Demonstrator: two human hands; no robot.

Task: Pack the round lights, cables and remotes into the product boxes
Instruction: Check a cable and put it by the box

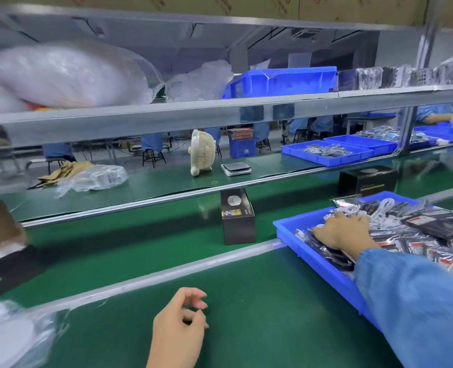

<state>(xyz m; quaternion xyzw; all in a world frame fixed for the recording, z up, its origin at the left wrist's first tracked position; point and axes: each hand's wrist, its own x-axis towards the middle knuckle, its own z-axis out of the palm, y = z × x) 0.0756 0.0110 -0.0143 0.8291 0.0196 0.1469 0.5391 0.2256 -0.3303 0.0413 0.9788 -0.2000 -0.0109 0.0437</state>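
The right hand (343,231), in a blue sleeve (416,296), reaches into the blue tray (323,264) at the right edge of the worktop (246,301). Its fingers lie spread flat on the bagged cables and remotes (416,229) heaped in the tray; whether the grip has closed on any bag I cannot tell, since the fingertips sink among the plastic.

The left hand (179,325) hovers above the near edge of the worktop, fingers loosely curled and holding nothing, thumb and forefinger a little apart.

One black product box (237,216) stands upright on the green conveyor belt (130,243) beyond the metal rail (151,277), near the middle. A second black box (367,180) sits farther along the belt toward the right, behind the tray. At the left edge another dark box (5,269) shows, blurred. In the near left corner lies something white and round in clear wrap (13,335), possibly a round light, too blurred to be sure.

Across the belt, on the far worktop, stand a small cream fan (203,152) and a flat scale (236,168) just beside it, with crumpled plastic and brown paper (84,176) toward the left and more blue trays (336,152) toward the right.
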